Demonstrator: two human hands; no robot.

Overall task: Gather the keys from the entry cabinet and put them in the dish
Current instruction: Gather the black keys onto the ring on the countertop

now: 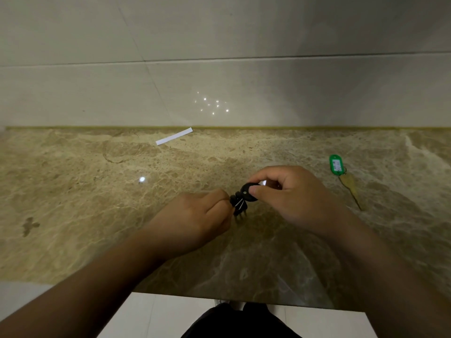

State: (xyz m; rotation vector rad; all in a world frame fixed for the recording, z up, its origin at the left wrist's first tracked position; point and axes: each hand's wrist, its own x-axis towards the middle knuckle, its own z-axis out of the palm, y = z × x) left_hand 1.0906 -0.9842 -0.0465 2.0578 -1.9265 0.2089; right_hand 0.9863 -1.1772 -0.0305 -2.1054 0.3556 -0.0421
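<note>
Above the middle of the marble bench [73, 191], the left hand [195, 220] and right hand [288, 191] both pinch a black-headed key bunch [240, 203], while a green-tagged key [341, 176] lies far right.

Dim, soft — glare spots, warped edges

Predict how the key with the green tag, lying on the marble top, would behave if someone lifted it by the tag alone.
The green tag joins its key by a small ring, so the key would probably dangle and swing. Both look thin and flat: likely light, unlikely to roll. The marble top looks glossy, so a push might slide them.
</note>
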